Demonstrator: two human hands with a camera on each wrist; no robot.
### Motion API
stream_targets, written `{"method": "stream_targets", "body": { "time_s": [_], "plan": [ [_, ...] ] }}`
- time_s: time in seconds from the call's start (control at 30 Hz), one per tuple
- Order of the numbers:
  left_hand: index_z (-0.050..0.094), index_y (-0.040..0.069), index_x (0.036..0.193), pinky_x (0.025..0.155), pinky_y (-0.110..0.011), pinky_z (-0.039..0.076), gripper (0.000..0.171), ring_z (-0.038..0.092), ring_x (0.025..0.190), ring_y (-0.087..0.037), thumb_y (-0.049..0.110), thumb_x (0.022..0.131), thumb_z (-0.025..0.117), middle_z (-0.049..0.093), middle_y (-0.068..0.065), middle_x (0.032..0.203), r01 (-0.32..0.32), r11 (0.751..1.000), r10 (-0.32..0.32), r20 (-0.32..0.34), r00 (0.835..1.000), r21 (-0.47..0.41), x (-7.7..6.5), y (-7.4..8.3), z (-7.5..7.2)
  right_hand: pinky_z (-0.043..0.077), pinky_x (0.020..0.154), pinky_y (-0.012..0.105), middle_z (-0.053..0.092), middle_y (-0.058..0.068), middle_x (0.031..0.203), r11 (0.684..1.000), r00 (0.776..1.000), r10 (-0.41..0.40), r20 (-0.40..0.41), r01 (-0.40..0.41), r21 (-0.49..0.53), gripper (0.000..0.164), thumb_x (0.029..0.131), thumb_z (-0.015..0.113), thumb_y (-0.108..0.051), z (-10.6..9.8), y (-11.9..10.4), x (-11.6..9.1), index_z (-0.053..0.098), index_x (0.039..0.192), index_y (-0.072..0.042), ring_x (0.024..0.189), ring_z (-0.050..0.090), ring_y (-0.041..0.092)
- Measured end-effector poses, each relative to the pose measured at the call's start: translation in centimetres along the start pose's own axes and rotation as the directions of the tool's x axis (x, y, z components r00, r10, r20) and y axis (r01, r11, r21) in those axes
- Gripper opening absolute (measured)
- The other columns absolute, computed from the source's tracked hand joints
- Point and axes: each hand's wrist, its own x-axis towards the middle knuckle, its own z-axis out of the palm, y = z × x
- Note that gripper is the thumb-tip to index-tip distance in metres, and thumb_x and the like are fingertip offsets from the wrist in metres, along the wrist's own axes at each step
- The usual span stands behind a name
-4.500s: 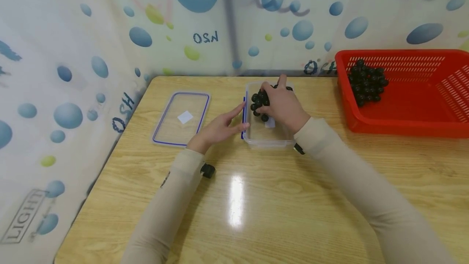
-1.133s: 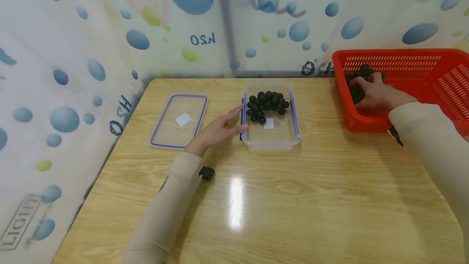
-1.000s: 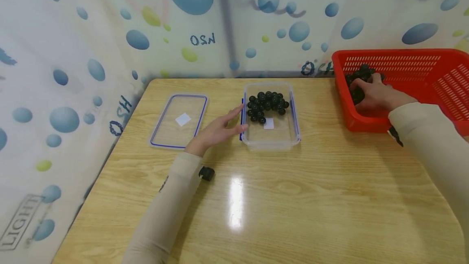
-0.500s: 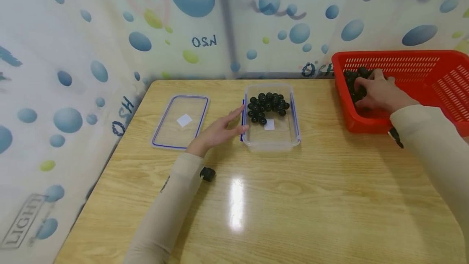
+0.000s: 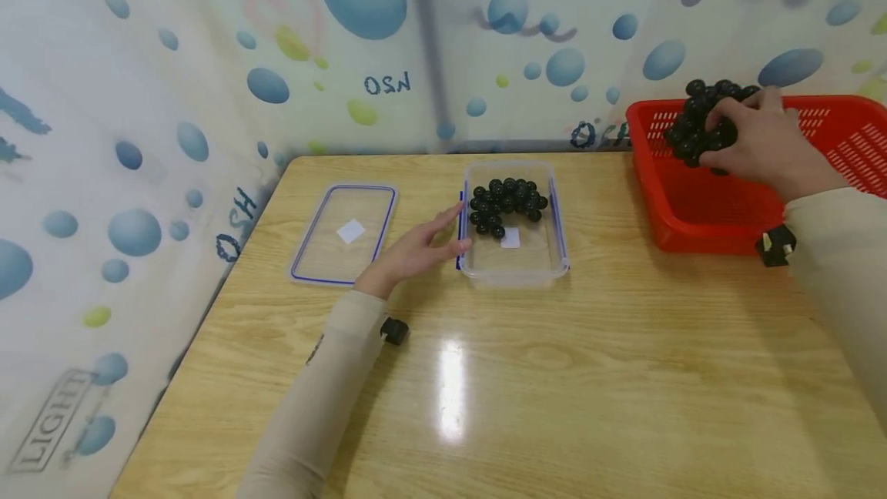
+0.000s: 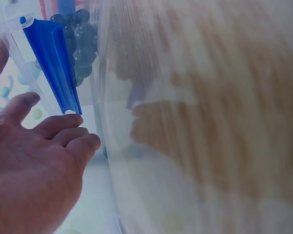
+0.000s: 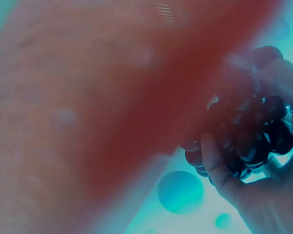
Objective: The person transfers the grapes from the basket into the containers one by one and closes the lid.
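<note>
My right hand (image 5: 769, 141) grips a bunch of dark grapes (image 5: 693, 125) above the left part of the red basket (image 5: 707, 237). In the right wrist view the thumb and fingers curl round the grapes (image 7: 254, 141), and the basket's blurred red wall covers part of them. My left hand (image 5: 416, 249) has its fingers extended, fingertips right at the left side of a clear plastic container (image 5: 513, 277). A blue clip flap (image 6: 53, 63) of that container hangs by those fingers in the left wrist view. Another bunch of dark grapes (image 5: 509, 197) lies inside the container.
A clear lid (image 5: 326, 252) with a blue seal lies flat on the wooden table (image 5: 554, 376), left of the container. A patterned wall covering (image 5: 443, 45) rises directly behind the table's back edge.
Earlier my right hand was placing grapes in the container, then reached into the basket. It has now lifted the other bunch up out of it. The left hand has stayed at the container.
</note>
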Motion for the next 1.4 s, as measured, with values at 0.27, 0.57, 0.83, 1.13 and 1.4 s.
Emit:
{"method": "stream_targets", "body": {
  "time_s": [0.27, 0.57, 0.83, 1.13, 1.4],
  "plan": [
    [0.016, 0.041, 0.156, 0.115, -0.054, 0.016, 0.077, 0.012, 0.147, -0.026, 0.06, 0.093, 0.056, 0.012, -0.008, 0.162, 0.002, 1.0, -0.002, -0.006, 1.0, 0.018, 0.3, 0.0, 0.2, 0.034, 0.084, 0.061, 0.016, 0.025, 0.134, 0.984, 0.976, -0.088, -0.197, 0.116, 0.138, 0.038, 0.089, 0.066, -0.008, -2.1, -4.9, -2.3, 0.049, 0.122, 0.001, 0.122, 0.02, 0.049],
    [0.019, 0.038, 0.157, 0.115, -0.053, 0.017, 0.078, 0.011, 0.147, -0.024, 0.059, 0.093, 0.058, 0.014, -0.007, 0.162, 0.003, 1.0, -0.003, -0.016, 1.0, 0.004, 0.4, -0.3, 0.3, 0.041, 0.082, 0.055, 0.028, 0.022, 0.129, 0.915, 0.921, -0.381, -0.087, 0.389, 0.11, 0.035, 0.085, 0.069, -0.003, 1.2, -12.3, -3.7, 0.056, 0.118, -0.005, 0.114, 0.031, 0.044],
    [0.017, 0.04, 0.157, 0.114, -0.052, 0.021, 0.077, 0.019, 0.145, -0.032, 0.058, 0.093, 0.057, 0.014, -0.002, 0.162, -0.003, 1.0, 0.003, -0.012, 1.0, 0.012, 0.5, -0.3, 0.3, 0.042, 0.081, 0.051, 0.035, 0.017, 0.123, 0.873, 0.876, -0.482, 0.001, 0.481, 0.082, 0.032, 0.085, 0.072, -0.006, 3.9, -15.0, -4.0, 0.058, 0.113, -0.011, 0.112, 0.034, 0.042],
    [0.019, 0.041, 0.156, 0.115, -0.05, 0.019, 0.076, 0.015, 0.146, -0.025, 0.058, 0.093, 0.058, 0.015, -0.004, 0.162, 0.014, 1.0, -0.014, -0.017, 1.0, 0.003, 0.4, -0.7, 0.2, 0.048, 0.079, 0.047, 0.036, 0.011, 0.125, 0.861, 0.843, -0.507, 0.18, 0.505, 0.058, 0.032, 0.085, 0.075, -0.014, 7.6, -17.2, -3.8, 0.058, 0.112, -0.018, 0.107, 0.039, 0.041],
    [0.019, 0.04, 0.157, 0.114, -0.055, 0.017, 0.078, 0.015, 0.147, -0.026, 0.062, 0.092, 0.057, 0.016, -0.004, 0.162, -0.002, 1.0, 0.003, -0.031, 1.0, 0.029, 0.6, -0.6, 0.3, 0.045, 0.081, 0.047, 0.041, 0.011, 0.121, 0.781, 0.735, -0.605, 0.305, 0.623, 0.047, 0.029, 0.085, 0.074, -0.014, 10.5, -17.8, -3.8, 0.062, 0.111, -0.017, 0.088, 0.048, 0.035]
  ]
}}
